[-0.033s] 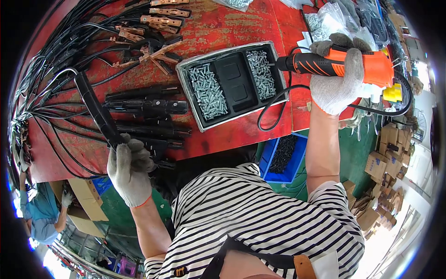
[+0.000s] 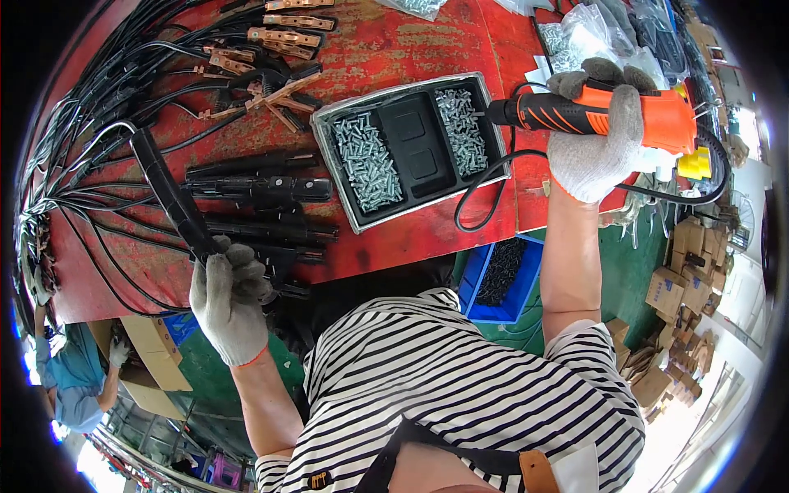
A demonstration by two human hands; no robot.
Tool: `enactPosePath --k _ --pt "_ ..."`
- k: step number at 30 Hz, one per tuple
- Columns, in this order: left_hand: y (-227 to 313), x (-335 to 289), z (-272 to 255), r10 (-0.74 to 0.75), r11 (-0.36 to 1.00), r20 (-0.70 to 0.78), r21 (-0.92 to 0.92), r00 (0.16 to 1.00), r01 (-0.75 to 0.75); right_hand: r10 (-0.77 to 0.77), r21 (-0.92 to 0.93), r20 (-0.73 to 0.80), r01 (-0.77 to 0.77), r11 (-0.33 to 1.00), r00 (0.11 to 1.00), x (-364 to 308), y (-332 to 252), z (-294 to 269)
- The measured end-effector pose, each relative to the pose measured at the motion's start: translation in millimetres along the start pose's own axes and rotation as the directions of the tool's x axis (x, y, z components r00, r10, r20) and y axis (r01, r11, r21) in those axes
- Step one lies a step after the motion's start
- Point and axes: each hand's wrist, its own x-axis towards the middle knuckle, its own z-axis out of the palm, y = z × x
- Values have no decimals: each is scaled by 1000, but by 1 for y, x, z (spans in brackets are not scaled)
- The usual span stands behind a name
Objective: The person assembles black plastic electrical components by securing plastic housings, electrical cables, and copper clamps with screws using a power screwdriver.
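Note:
My left hand (image 2: 230, 300), in a pale glove with grey fingers, is closed round the lower end of a long black plastic handle (image 2: 168, 189). The handle tilts up and to the left, and a cable leaves its far end. More black handles (image 2: 263, 189) lie on the table just right of it. My right hand (image 2: 600, 152), gloved the same way, grips an orange and black electric screwdriver (image 2: 567, 113). Its nose points left, at the right edge of a tray (image 2: 353, 222) of screws. Silver screws (image 2: 366, 164) fill the tray's left and right compartments; the black middle one holds none.
Copper clamp parts (image 2: 283, 37) and a bundle of black cables (image 2: 90, 123) spread over the worn red table (image 2: 394, 255). A black cord (image 2: 485, 185) loops beside the tray. Plastic bags (image 2: 579, 41) lie far right. Below stands a blue bin (image 2: 530, 283). A co-worker (image 2: 78, 378) is at far left.

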Motion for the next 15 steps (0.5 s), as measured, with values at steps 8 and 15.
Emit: enactPosePath --k 8,15 --pt "2 -1 -1 20 999 0 43 1000 -20 -37 54 -13 38 998 999 0 8 7" --pt "0 1 -4 41 997 -8 67 999 -41 -27 145 12 25 989 1000 5 19 13"
